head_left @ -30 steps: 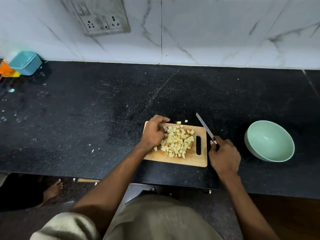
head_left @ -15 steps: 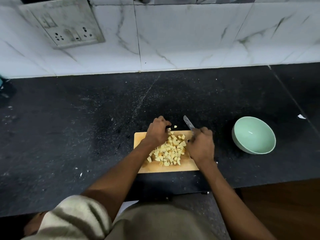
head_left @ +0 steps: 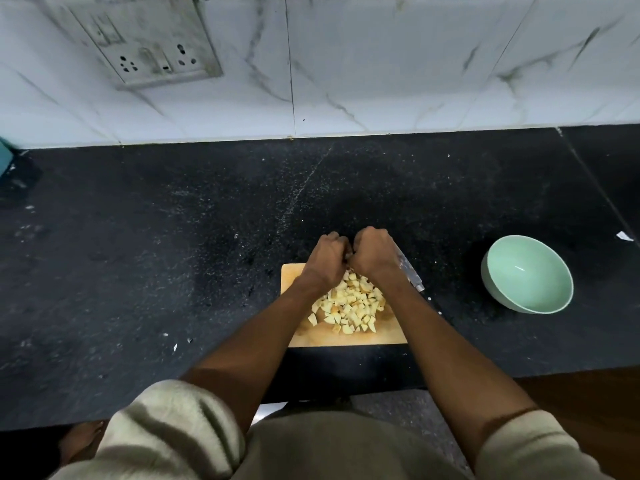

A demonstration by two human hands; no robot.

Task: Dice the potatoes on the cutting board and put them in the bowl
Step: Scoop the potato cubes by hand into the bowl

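A heap of pale yellow diced potatoes (head_left: 349, 306) covers the middle of the wooden cutting board (head_left: 346, 339) near the black counter's front edge. My left hand (head_left: 327, 258) is curled at the far edge of the heap, knuckles up, its fingertips hidden. My right hand (head_left: 372, 254) is a fist pressed against it and grips the knife (head_left: 410, 271). The blade sticks out to the right and slants back toward me over the board's right edge. The mint-green bowl (head_left: 519, 271) stands empty on the counter to the right of the board.
A white marble wall with a socket plate (head_left: 138, 46) backs the black counter (head_left: 173, 254). A teal container (head_left: 3, 157) shows at the far left edge. A small paper scrap (head_left: 625, 236) lies past the bowl. Crumbs dot the counter on the left.
My right hand moved with the knife from right of the board to its far edge, meeting my left hand. The blade now points back toward me. The view shifted right.
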